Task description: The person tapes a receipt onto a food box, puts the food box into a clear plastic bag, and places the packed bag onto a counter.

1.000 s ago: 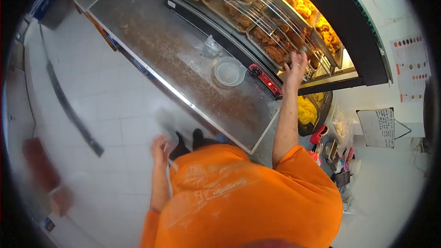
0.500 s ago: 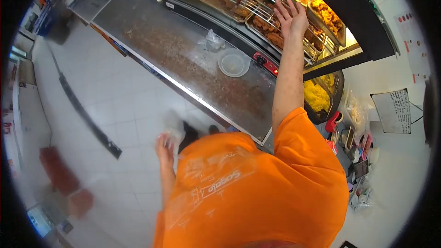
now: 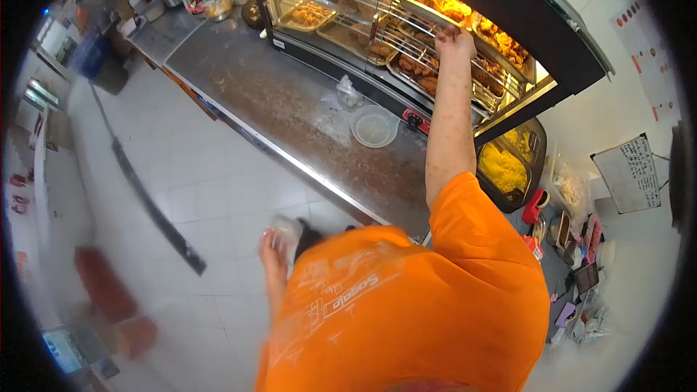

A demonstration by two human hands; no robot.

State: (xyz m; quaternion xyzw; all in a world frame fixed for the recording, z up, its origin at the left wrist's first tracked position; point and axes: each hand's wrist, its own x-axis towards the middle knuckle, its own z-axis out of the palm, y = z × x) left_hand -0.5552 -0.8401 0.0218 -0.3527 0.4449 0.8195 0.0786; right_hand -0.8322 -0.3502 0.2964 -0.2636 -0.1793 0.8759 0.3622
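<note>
My right hand (image 3: 455, 42) reaches into the lit glass display case, its fingers curled at the wire rack, beside the front edge of an upper tray (image 3: 433, 3) of fried food. What its fingertips hold, if anything, is hidden. Below the rack lies a tray of browned pieces (image 3: 415, 71). Low beside my orange shirt, my left hand (image 3: 274, 252) is closed round a blurred clear plastic item (image 3: 289, 232). The case (image 3: 341, 69) has a black frame and stands along the back of the metal counter.
On the metal counter (image 3: 254, 91) are a round clear plastic lid or bowl (image 3: 375, 127) and a knotted plastic bag (image 3: 348, 92). A black tray of yellow food (image 3: 502, 168), a red tape dispenser (image 3: 535, 206) and a whiteboard (image 3: 629, 174) are at the right.
My right hand has gone from the lower right of the rack up to the upper trays, and its spread fingers have curled. My left hand still holds the clear item. The view has shifted.
</note>
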